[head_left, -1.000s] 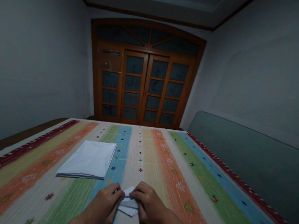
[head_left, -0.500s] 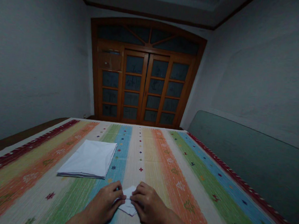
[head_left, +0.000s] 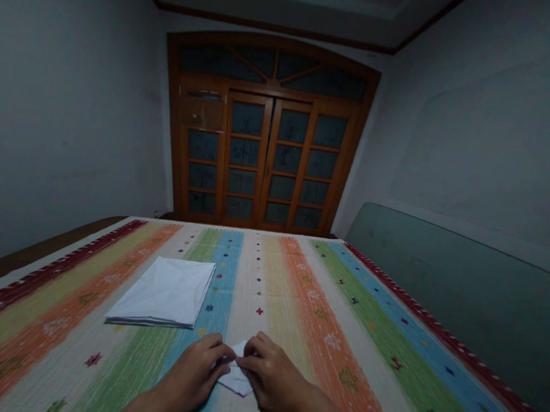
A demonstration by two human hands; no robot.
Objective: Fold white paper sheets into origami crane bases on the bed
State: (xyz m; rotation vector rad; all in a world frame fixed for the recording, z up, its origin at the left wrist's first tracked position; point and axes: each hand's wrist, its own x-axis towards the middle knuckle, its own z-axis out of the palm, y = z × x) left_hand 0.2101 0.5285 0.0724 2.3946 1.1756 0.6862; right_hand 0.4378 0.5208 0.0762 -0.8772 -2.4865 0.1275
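Napkins point(head_left: 160, 292) lie on striped bedspread point(head_left: 387, 346) near left hand point(head_left: 191, 369).

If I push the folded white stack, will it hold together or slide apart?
The white stack looks like thin folded sheets, so probably light and floppy. Its front edge shows loose layers, so a push may fan them apart. The woven cover looks textured, so the stack likely drags.
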